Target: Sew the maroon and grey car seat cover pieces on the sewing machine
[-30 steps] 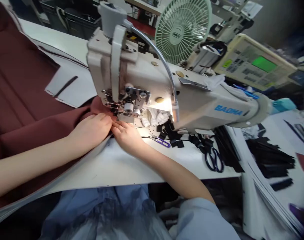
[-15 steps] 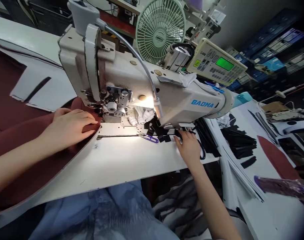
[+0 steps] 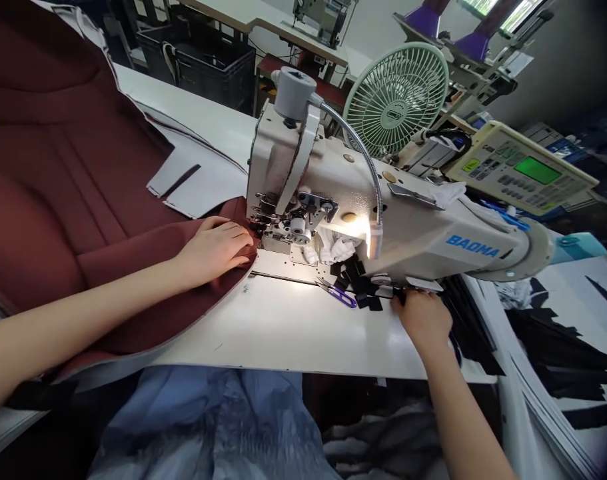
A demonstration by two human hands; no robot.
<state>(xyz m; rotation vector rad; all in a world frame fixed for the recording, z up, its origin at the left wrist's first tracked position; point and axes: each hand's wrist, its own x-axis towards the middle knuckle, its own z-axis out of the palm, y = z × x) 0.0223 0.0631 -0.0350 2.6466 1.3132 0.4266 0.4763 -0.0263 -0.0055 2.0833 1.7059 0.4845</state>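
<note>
My left hand (image 3: 218,248) lies flat, fingers together, on a maroon padded cover (image 3: 128,227) that looks like a car seat cover. Its fingertips rest on the cover's edge, just left of the presser area of the sewing machine (image 3: 303,173). My right hand (image 3: 426,320) is at the foot of the machine's arm, its fingers curled inward against the bed's edge. What those fingers hold, if anything, is hidden. Left of it lie small black fabric pieces (image 3: 356,277) and purple-handled thread snips (image 3: 340,293).
Black strips (image 3: 468,320) lie right of my right hand, with white-edged sheets (image 3: 528,373) beyond. White cloth scraps (image 3: 338,250) sit under the lit lamp. Behind the machine stand a green fan (image 3: 396,100) and a control panel (image 3: 523,167). A dark crate (image 3: 208,67) is at the back.
The view has swung left, so everything appears further right and more of the maroon cover shows. My left hand stays on the cover; my right hand's fingers now look more curled and hidden.
</note>
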